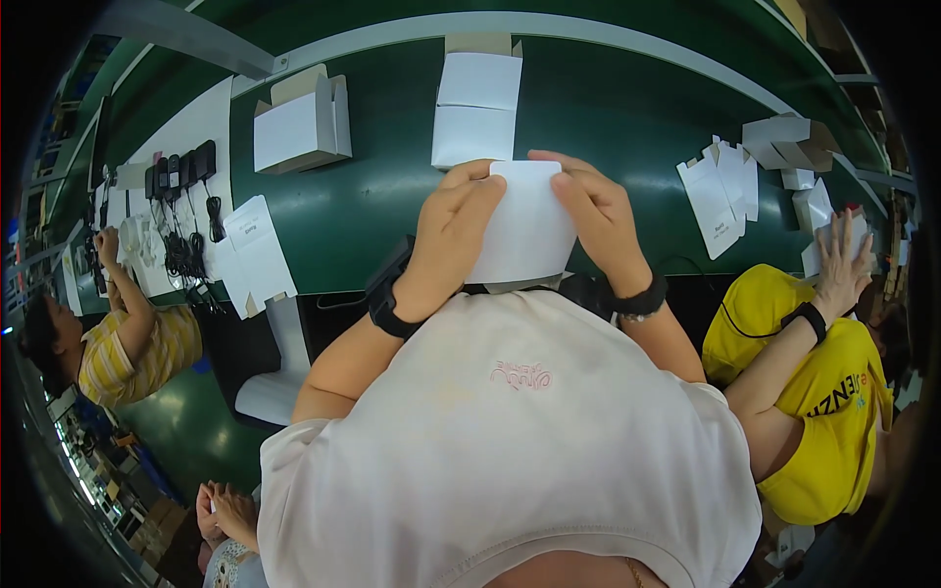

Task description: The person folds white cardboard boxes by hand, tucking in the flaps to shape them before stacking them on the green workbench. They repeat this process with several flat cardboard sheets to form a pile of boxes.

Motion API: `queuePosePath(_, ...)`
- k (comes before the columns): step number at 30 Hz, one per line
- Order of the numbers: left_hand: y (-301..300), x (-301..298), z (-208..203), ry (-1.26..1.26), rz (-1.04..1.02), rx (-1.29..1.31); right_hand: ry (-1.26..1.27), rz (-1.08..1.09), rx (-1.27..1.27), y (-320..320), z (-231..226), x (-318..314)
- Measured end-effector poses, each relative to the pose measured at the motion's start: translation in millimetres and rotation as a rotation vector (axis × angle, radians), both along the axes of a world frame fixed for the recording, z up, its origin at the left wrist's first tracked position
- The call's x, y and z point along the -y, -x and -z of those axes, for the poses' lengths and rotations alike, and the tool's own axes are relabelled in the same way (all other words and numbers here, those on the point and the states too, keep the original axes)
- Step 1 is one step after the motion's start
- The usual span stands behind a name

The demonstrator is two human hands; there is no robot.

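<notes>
A white cardboard box (527, 227) is held between my two hands at the near edge of the green table, close to my body. My left hand (449, 233) grips its left side, thumb on the white face. On the opposite side my right hand (605, 218) does the same, its thumb near the upper right corner. The fingers behind the box are partly hidden. Just beyond my hands lies a white carton (477, 108) with its brown inner flap up. To its left stands another white box (299, 125) with raised flaps.
Flat white cartons lie at left (257, 253) and right (718, 196). Black power adapters (181, 174) with coiled cables sit farther left. A person in yellow (823, 412) works close on my right, a hand (841, 265) near small boxes. Another person in stripes (142, 358) is at left.
</notes>
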State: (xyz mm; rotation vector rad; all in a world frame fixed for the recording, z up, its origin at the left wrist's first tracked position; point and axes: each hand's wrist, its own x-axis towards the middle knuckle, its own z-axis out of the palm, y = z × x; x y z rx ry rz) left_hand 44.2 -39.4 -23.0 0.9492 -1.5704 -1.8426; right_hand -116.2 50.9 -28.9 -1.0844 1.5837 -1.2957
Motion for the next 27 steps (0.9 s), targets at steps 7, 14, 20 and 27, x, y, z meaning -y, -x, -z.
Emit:
queuePosePath(7,-14.8,4.7,-23.9,1.074,0.064,-0.192,0.441,-0.117,-0.447,-4.1,-36.5,-6.9)
queuePosePath(14,-3.9,10.5,-15.0,1.076,-0.028,-0.395,0.497,-0.022,-0.307,-5.4,-36.4,-7.7)
queuePosePath(20,10.8,-7.7,-3.7,0.323,-0.093,-0.146,0.275,0.106,-0.126,-19.5,-31.3,-6.4)
queuePosePath(27,18.7,2.2,7.3,0.246,-0.182,-0.043,0.396,-0.107,-0.545,-3.1,-21.1,1.6)
